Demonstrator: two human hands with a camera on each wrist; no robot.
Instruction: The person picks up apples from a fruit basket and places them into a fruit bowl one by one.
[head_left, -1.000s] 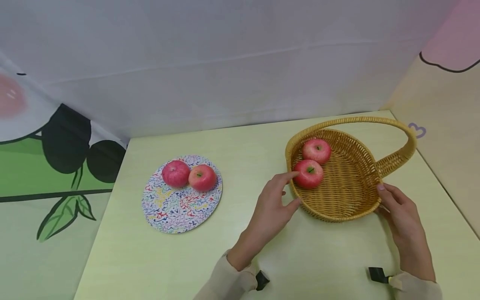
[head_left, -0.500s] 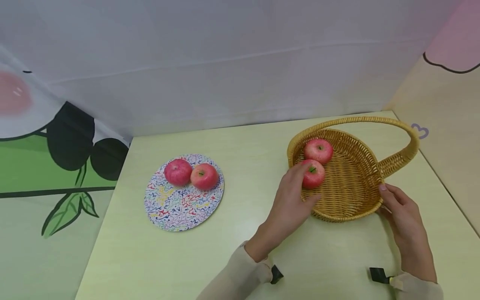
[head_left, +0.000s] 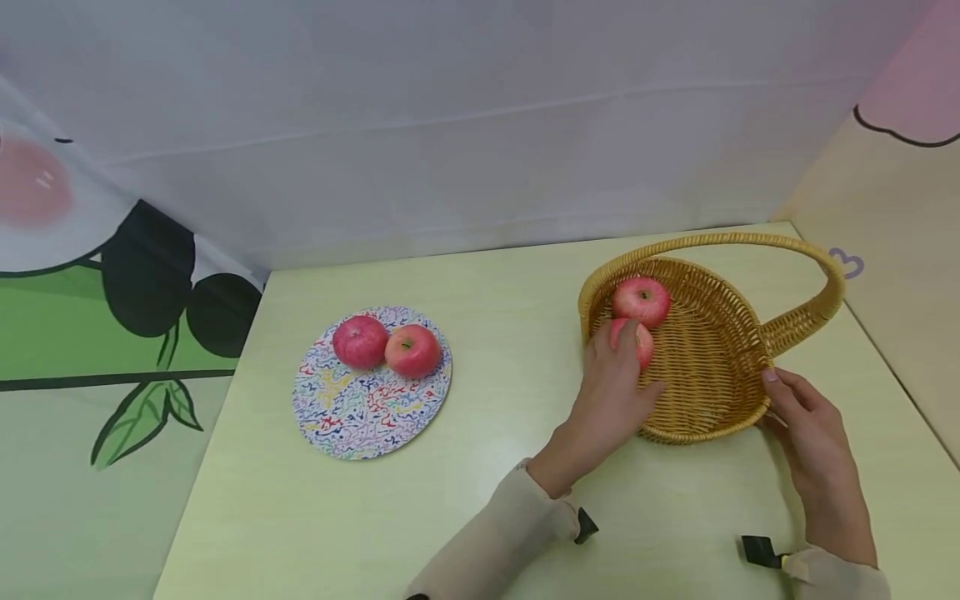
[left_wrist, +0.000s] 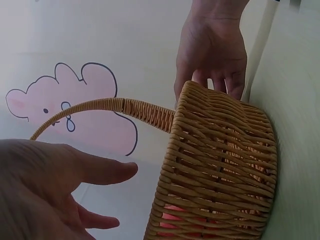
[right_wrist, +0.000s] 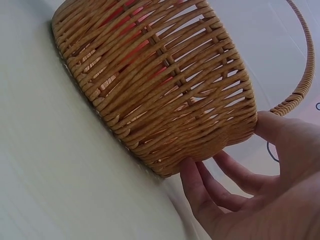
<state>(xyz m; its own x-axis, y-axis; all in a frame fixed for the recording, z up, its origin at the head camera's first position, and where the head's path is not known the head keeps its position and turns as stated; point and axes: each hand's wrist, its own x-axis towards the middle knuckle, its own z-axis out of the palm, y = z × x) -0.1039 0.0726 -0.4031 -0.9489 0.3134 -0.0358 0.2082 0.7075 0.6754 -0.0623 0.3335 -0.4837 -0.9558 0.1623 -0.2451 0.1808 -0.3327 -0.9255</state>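
A wicker basket [head_left: 697, 375] with an arched handle stands at the right of the table, holding two red apples. My left hand [head_left: 611, 392] reaches over its left rim, fingers above the near apple [head_left: 643, 343] and partly covering it. The thumb stays apart from the fingers; in the left wrist view this hand [left_wrist: 55, 185] shows above the rim with thumb extended. Behind lies the far apple [head_left: 641, 302], uncovered. My right hand [head_left: 813, 425] holds the basket's right side, thumb at the rim and fingers against the outer wall, as the right wrist view also shows.
To the left, a round plate [head_left: 360, 425] with a multicoloured squiggle pattern bears two more red apples, one [head_left: 360, 342] beside the other [head_left: 414, 351]. The pale table [head_left: 495, 333] ends at a cloth backdrop [head_left: 480, 183] behind.
My left hand has moved right, from the basket's left rim to over the near apple. The right hand keeps its hold on the basket, and the plate's apples stay put.
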